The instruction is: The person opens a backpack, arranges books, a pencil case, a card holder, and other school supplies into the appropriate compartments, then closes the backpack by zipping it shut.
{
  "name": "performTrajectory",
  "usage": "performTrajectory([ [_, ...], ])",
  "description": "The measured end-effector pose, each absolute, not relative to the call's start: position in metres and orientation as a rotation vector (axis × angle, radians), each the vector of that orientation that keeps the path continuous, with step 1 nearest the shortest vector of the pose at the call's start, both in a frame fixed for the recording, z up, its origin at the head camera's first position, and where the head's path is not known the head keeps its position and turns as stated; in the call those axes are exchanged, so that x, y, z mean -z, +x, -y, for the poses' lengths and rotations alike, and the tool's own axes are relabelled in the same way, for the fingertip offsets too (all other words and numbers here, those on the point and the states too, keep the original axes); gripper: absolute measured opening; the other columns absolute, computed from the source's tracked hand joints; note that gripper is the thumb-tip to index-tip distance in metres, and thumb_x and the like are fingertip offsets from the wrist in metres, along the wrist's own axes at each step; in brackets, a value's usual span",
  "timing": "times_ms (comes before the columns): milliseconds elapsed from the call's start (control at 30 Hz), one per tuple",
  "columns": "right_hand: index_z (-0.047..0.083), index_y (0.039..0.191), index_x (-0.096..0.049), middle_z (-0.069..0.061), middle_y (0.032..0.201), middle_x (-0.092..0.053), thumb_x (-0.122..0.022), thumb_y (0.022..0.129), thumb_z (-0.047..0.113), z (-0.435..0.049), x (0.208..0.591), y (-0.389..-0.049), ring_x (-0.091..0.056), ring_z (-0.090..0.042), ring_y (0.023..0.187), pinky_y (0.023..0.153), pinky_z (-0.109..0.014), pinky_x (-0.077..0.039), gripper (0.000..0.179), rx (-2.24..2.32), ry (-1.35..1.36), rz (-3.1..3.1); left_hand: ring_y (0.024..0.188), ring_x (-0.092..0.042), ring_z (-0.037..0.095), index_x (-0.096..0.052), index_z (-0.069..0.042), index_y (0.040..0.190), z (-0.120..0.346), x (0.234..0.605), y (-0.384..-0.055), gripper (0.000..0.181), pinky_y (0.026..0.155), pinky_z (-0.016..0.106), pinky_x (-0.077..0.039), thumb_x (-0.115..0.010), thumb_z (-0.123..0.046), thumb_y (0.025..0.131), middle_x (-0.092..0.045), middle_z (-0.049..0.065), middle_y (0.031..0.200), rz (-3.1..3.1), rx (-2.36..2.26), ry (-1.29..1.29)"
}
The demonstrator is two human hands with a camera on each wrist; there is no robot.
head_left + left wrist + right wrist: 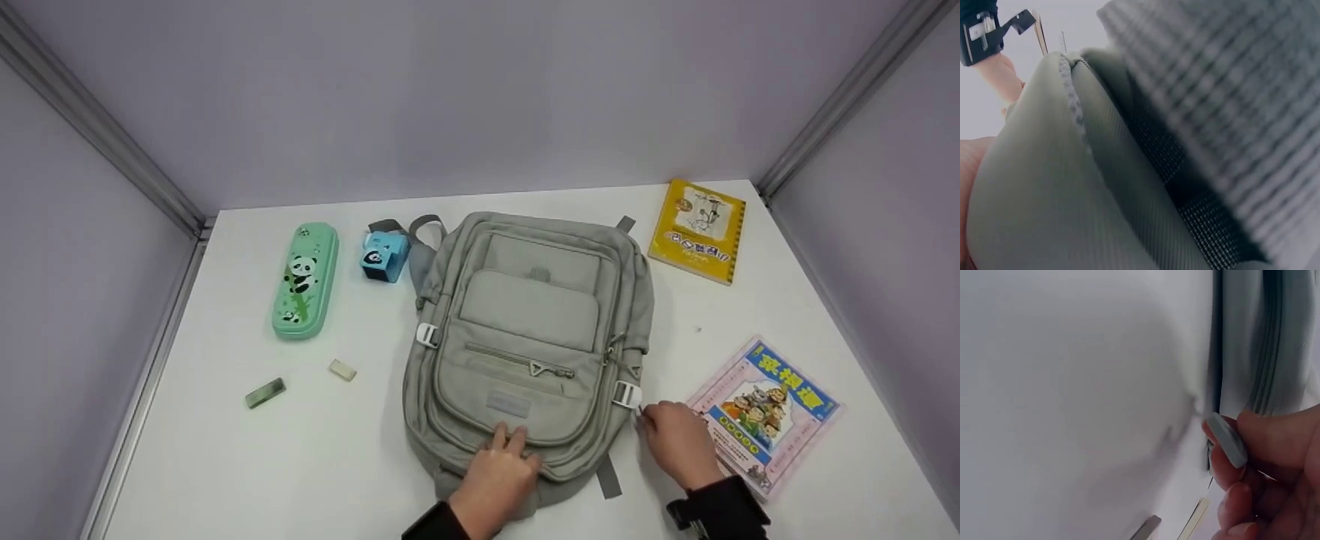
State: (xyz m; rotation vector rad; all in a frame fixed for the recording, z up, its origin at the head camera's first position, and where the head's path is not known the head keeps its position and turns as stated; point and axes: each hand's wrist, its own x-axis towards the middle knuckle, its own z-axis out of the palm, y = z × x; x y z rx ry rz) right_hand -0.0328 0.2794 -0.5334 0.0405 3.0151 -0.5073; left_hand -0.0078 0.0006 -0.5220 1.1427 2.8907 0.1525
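Note:
A grey-green backpack (525, 307) lies front side up on the white table. My left hand (495, 476) rests on its lower front, fingers straight and pressed to the fabric below the label patch. Only a sliver of that hand (968, 185) shows in the left wrist view, beside a fold of the bag. Beside the bag's right edge, just below a white side buckle (627, 394), is my right hand (679, 439). Its thumb and fingers pinch a small flat grey tab (1227, 439), seen in the right wrist view; I cannot tell whether it joins the bag.
At left lie a green panda pencil case (306, 281), a blue panda-printed box (385, 256), a small green block (265, 392) and a cream block (343, 370). To the right are a yellow book (699, 231) and a pink-and-blue comic book (769, 416). Partition walls surround the table.

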Motion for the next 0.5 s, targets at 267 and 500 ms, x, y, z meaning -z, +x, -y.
performTrajectory([
  [267, 0.007, 0.079, -0.071, -0.002, 0.07, -0.061, -0.065, 0.091, 0.008, -0.248, 0.527, 0.003, -0.055, -0.015, 0.07, 0.064, -0.036, -0.045, 0.014, 0.509, 0.098, -2.881, 0.116, -0.065, 0.039, -0.074, -0.017, 0.107, -0.001, 0.523, -0.006, 0.022, 0.066, 0.04, -0.061, -0.067, -0.008, 0.088, -0.064, 0.015, 0.126, -2.893, -0.185, 1.099],
  [500, 0.011, 0.074, -0.069, 0.001, 0.071, -0.063, -0.071, 0.086, 0.007, -0.203, 0.525, 0.025, -0.059, -0.016, 0.071, 0.065, -0.032, -0.048, 0.012, 0.554, -0.064, -2.834, 0.112, -0.067, 0.036, -0.073, -0.016, 0.1, 0.001, 0.527, -0.004, 0.013, 0.06, 0.036, -0.061, -0.069, -0.01, 0.089, -0.065, 0.013, 0.121, -2.977, -0.205, 1.126],
])
